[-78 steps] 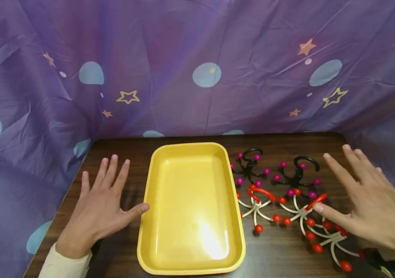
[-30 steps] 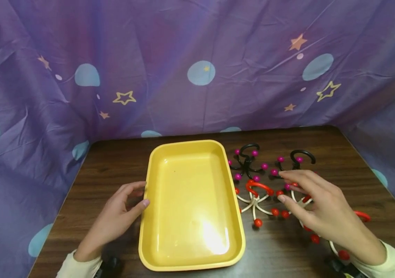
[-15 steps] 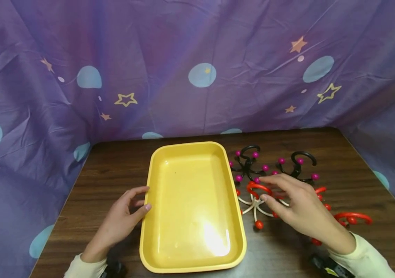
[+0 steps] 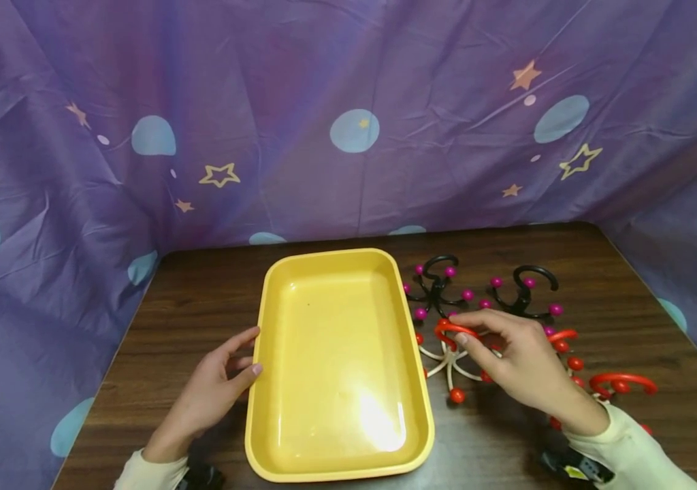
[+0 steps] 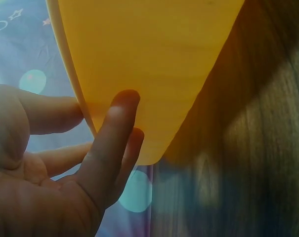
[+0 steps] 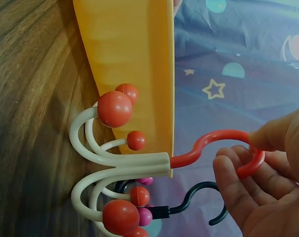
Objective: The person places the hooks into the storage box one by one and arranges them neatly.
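A: What's the biggest thing behind the hands?

B: A purple cloth (image 4: 263, 95) with stars and blue spots. Under the hands there is a dark brown table (image 4: 201, 289).

A: And between the hands?

B: A yellow tray (image 4: 330, 347). It lies flat on the table.

A: What does the left hand (image 4: 209, 386) do?

B: It touches the tray's edge, on the side closest to it. Its fingers are loose and a little bent.

A: And the right hand (image 4: 523, 357)?

B: It is up at a white hanger (image 4: 450, 358). Its thumb and fingers are around the red hook (image 6: 228, 134) on top. I can't tell if they squeeze it.

A: Where is that hanger?

B: Just under the right hand's fingertips. It sits on the table, right beside the tray, with its hook up.

A: Are there more?

B: Two black hangers, one (image 4: 436, 294) past the fingertips and one (image 4: 523, 299) past the knuckles. Two other red hooks poke up on the far side of the hand from the tray, one (image 4: 564, 335) by the knuckles and one (image 4: 624, 378) by the wrist.

A: What's smallest?

B: The balls! A red ball (image 4: 457, 395) sits below the fingertips, and a pink ball (image 4: 467, 295) just past them.
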Demonstrator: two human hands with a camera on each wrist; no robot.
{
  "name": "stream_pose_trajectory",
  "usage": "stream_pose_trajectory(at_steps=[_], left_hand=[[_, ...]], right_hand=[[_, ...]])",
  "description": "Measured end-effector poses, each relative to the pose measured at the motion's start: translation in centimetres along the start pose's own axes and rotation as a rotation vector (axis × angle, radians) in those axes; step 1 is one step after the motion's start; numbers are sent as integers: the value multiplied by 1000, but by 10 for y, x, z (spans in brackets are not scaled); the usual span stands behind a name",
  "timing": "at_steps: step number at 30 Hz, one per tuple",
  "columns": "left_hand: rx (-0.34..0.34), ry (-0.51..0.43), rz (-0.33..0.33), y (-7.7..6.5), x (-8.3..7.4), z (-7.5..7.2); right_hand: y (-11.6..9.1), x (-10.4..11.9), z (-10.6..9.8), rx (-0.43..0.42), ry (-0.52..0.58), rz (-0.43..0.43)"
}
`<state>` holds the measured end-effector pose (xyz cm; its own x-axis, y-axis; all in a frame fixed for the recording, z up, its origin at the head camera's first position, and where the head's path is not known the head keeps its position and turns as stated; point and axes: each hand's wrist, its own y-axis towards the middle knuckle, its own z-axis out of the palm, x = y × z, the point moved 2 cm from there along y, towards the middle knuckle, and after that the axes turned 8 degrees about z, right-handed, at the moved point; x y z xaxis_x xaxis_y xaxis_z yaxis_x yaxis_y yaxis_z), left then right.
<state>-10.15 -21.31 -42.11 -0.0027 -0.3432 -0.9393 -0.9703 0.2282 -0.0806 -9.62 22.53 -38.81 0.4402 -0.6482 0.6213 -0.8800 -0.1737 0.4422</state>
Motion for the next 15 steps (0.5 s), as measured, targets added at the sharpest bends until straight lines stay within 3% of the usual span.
stream_pose_trajectory(at_steps=[15], left_hand=[[-12,4,-12,0,0,1]], right_hand=[[1,-2,0,26,36,95]])
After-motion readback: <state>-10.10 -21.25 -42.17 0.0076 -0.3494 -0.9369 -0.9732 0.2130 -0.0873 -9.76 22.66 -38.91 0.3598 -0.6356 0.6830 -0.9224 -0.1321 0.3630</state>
